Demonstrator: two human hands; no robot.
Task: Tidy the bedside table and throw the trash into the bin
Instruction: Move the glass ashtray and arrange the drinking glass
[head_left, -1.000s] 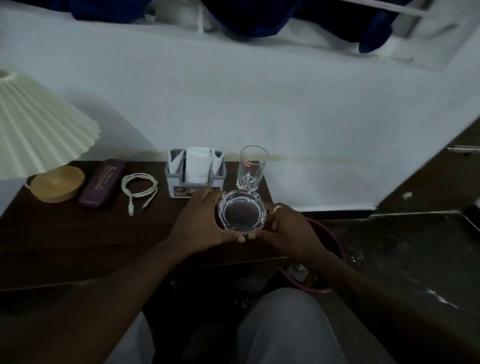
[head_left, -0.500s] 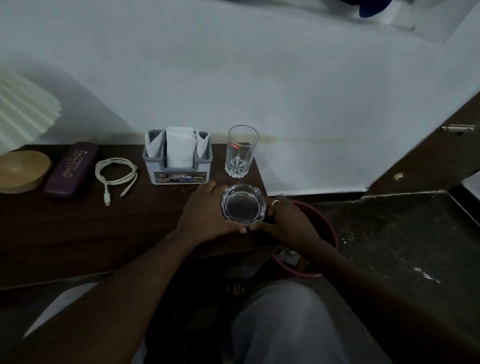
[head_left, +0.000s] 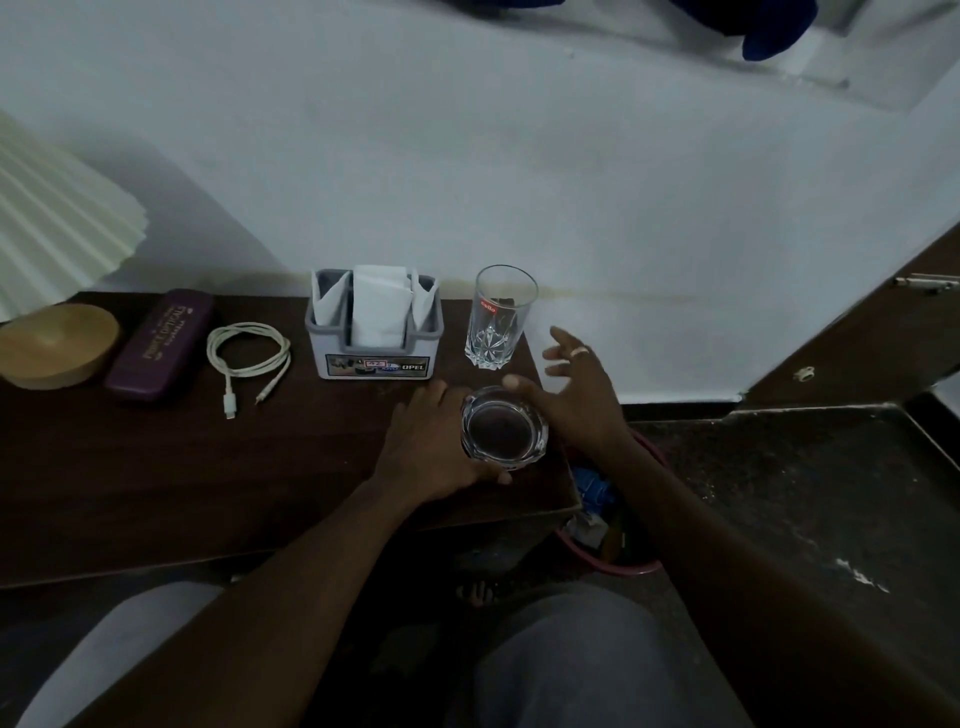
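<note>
The dark wooden tabletop runs along a white wall. A pleated lampshade hangs over its left end, above a round wooden base. On the floor below the tabletop's right end stands a red-rimmed bin with trash in it, partly hidden by the right forearm.

Along the back of the tabletop, from left to right, come a purple case, a coiled white cable, a grey holder with white tissues, and an upright empty glass.

The left hand wraps the left side of a clear glass ashtray, thumb along its near edge. The right hand is spread wide and holds nothing, fingers splayed beside the glass and thumb tip at the ashtray's far rim; one finger wears a ring.

The ashtray sits near the tabletop's front right corner, just in front of the glass, between the two hands.
</note>
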